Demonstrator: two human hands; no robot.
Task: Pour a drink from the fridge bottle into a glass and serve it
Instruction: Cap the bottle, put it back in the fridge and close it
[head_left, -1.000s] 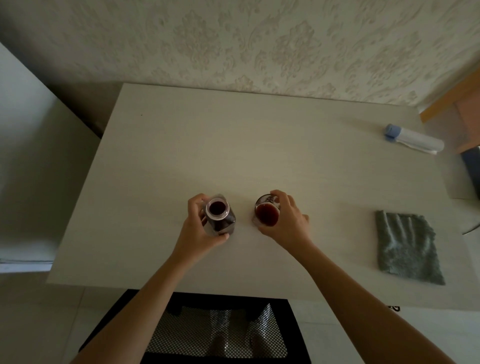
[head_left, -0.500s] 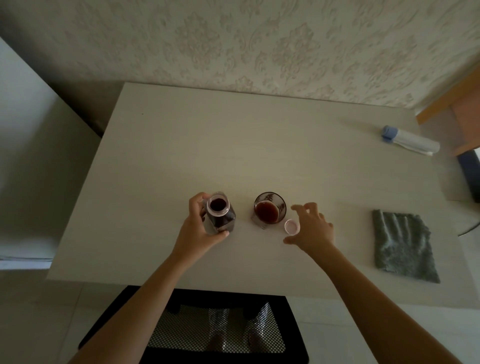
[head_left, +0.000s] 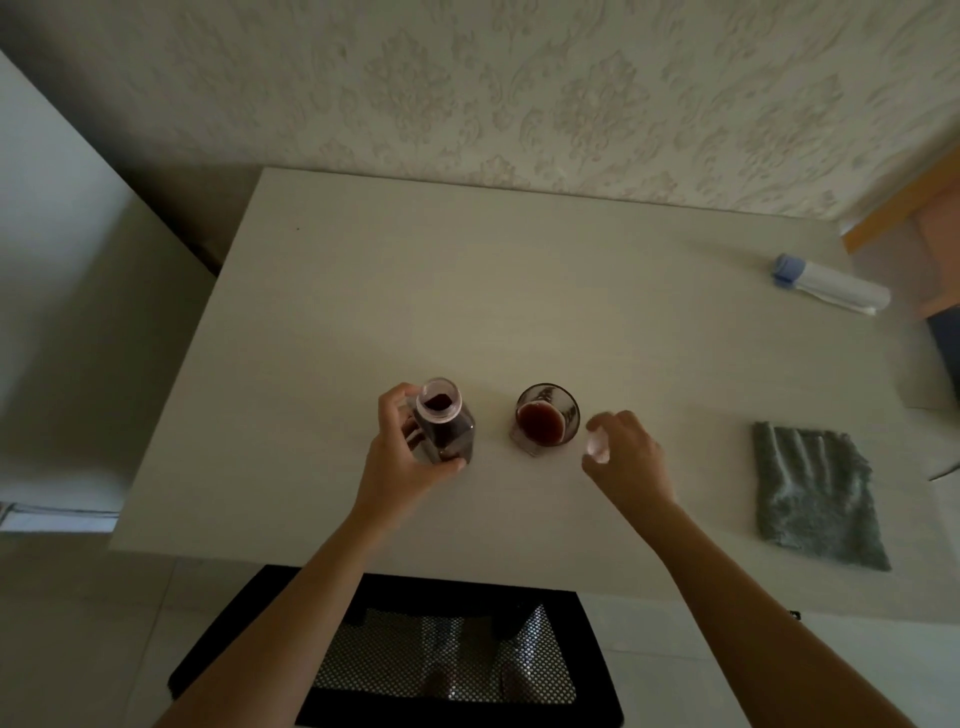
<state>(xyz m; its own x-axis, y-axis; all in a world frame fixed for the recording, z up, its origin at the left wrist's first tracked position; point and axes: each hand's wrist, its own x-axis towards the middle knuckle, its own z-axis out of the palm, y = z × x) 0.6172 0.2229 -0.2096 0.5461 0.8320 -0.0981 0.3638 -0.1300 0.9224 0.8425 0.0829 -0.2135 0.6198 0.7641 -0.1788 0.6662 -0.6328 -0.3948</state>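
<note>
An uncapped clear bottle (head_left: 445, 423) of dark red drink stands upright on the pale table (head_left: 467, 291), and my left hand (head_left: 402, 457) is wrapped around its left side. To its right stands a small glass (head_left: 546, 420) filled with the same red drink, with nothing touching it. Just right of the glass, my right hand (head_left: 626, 457) pinches the bottle's small white cap (head_left: 596, 442) between its fingertips, a little above the table.
A folded grey cloth (head_left: 810, 493) lies at the table's right side. A white roll with a blue end (head_left: 826, 283) lies at the far right. A black mesh chair (head_left: 441, 660) sits under the near edge. The wall is behind the table.
My right hand let go of the glass, moved right to the white cap lying on the table, and picked it up. My left hand stayed on the bottle.
</note>
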